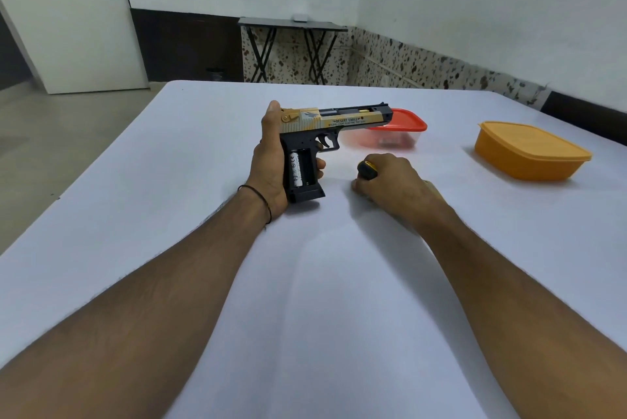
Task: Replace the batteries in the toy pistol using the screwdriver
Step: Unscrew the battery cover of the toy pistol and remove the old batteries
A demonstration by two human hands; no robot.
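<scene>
Both our hands are out over the white table [305,300]. Our left hand [271,160] grips the pistol [325,123] by its handle: the fingers curl round the front of it, one fingertip [320,165] showing on the far side, and the thumb lies up along the gold rear end. The pistol stands upright near the middle of the table, its butt down on or just above the cloth; we cannot tell which. Its barrel points to our right.

One side of the handle is open towards us. A white battery [296,169] sits in the left slot, and the slot beside it shows only black.

Our right hand [397,181] rests on the table just right of the pistol, apart from it, with the fingers curled round the screwdriver [367,170]. Only the black and yellow end of its handle shows above the knuckles; the shaft is hidden.

Behind the barrel lies a clear box [400,128] with a red lid, its contents too blurred to name. An orange box [529,150], lid on, sits well to the right. A dark thread band [261,201] circles our left wrist. Past the table stand a folding table [291,25] and a white door [68,11].
</scene>
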